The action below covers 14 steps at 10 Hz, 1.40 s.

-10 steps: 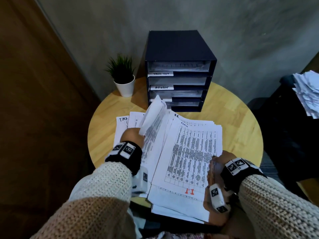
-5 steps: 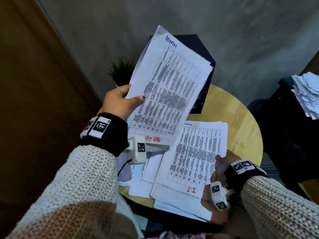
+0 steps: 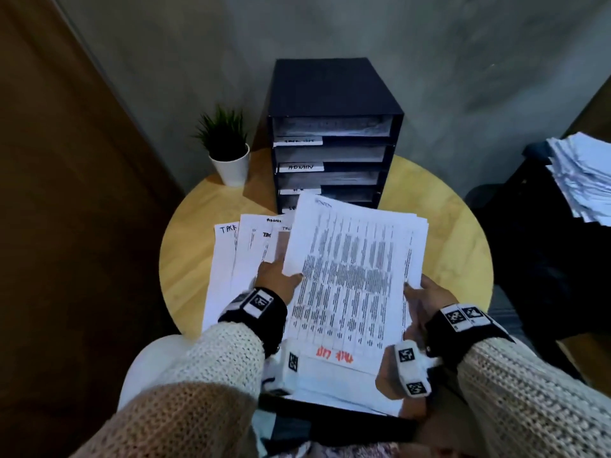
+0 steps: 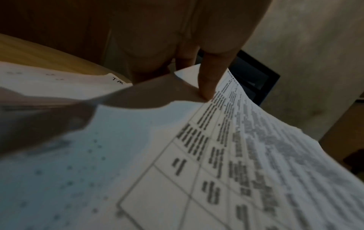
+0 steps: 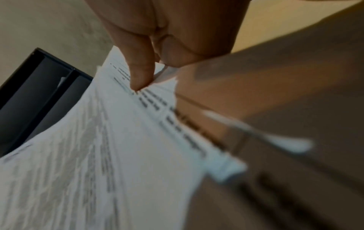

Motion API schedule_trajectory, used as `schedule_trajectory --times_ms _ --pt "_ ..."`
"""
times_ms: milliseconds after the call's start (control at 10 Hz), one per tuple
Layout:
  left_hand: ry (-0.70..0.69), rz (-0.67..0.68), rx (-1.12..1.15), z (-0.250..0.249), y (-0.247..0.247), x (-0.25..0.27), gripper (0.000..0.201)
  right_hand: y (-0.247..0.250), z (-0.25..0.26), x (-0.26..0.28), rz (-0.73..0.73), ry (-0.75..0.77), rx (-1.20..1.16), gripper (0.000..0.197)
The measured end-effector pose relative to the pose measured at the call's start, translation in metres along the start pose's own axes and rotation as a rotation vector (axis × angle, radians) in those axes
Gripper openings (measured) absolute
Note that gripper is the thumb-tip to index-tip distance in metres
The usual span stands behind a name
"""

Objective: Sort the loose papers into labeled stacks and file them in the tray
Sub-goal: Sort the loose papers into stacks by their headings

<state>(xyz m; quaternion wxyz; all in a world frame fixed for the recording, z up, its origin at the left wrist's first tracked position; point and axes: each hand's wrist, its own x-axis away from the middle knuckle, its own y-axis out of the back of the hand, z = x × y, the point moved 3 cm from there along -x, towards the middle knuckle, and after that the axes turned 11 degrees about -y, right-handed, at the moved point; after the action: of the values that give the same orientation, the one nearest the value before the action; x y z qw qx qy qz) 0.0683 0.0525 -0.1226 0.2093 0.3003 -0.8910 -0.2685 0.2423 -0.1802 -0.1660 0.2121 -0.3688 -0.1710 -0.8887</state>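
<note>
A printed sheet [image 3: 350, 269] with a table and red writing at its near end lies on top of a paper pile over the round wooden table [image 3: 443, 219]. My left hand [image 3: 279, 280] pinches its left edge, thumb on top [image 4: 206, 87]. My right hand [image 3: 421, 294] pinches the right edge of the sheet and papers under it [image 5: 141, 80]. More sheets [image 3: 241, 252] marked in black pen fan out to the left on the table. The black filing tray [image 3: 334, 104] with labelled shelves stands at the table's back.
A small potted plant [image 3: 228, 150] in a white pot stands left of the tray. A loose heap of papers [image 3: 582, 176] rests on dark furniture at the far right. A brown wooden panel runs along the left, a grey wall behind.
My left hand lifted a sheet high off the left pile, then brought it down onto the right pile. My right hand shifted up to grip that pile's right edge.
</note>
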Motion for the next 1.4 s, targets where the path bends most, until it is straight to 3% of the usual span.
schedule_trajectory --times_ms 100,200,300,400,500,600,700,800,900,1000,1100,1200,1300,1400 --pt "0.043 0.065 -0.055 0.008 -0.017 -0.001 0.045 -0.006 -0.007 -0.003 -0.024 -0.091 -0.164 0.015" --pt "0.07 0.078 -0.009 0.011 -0.032 0.002 0.049 -0.008 -0.005 -0.006 -0.08 -0.138 -0.204 0.073" --pt "0.047 0.097 -0.044 0.011 -0.041 0.001 0.045 -0.019 0.001 0.003 0.006 -0.137 -0.101 0.092" --pt "0.048 0.081 -0.048 0.011 -0.042 0.002 0.04 -0.022 -0.001 0.006 0.089 -0.142 -0.062 0.13" --pt "0.095 0.017 -0.015 0.015 -0.04 0.001 0.037 -0.024 -0.005 0.001 0.239 -0.203 -0.414 0.111" --pt "0.143 0.019 0.019 0.017 -0.041 0.0 0.039 -0.023 -0.003 0.004 0.01 -0.125 -0.058 0.051" --pt "0.062 0.068 -0.011 0.011 -0.047 -0.002 0.038 -0.016 -0.003 0.007 -0.134 -0.163 0.043 0.041" --pt "-0.037 0.12 -0.041 0.002 -0.051 0.0 0.04 -0.004 0.001 0.003 -0.321 -0.159 -0.028 0.037" --pt "0.022 0.167 -0.056 0.0 -0.054 0.003 0.043 0.002 0.001 0.009 -0.398 -0.048 0.585 0.034" --pt "0.068 0.218 -0.096 0.001 -0.055 0.005 0.039 0.013 0.004 -0.003 -0.373 -0.053 0.474 0.036" --pt "0.073 0.233 -0.05 0.002 -0.057 0.001 0.059 0.012 0.009 0.002 -0.313 -0.089 0.546 0.037" --pt "0.131 0.182 0.048 0.015 -0.067 -0.014 0.086 0.014 0.012 0.001 -0.384 -0.142 0.695 0.036" --pt "0.083 0.076 0.214 -0.005 -0.06 0.002 0.056 0.012 0.013 0.003 -0.372 -0.139 0.673 0.036" --pt "-0.075 0.146 0.165 -0.017 -0.065 0.007 0.033 0.013 0.011 -0.004 -0.403 -0.1 0.854 0.038"
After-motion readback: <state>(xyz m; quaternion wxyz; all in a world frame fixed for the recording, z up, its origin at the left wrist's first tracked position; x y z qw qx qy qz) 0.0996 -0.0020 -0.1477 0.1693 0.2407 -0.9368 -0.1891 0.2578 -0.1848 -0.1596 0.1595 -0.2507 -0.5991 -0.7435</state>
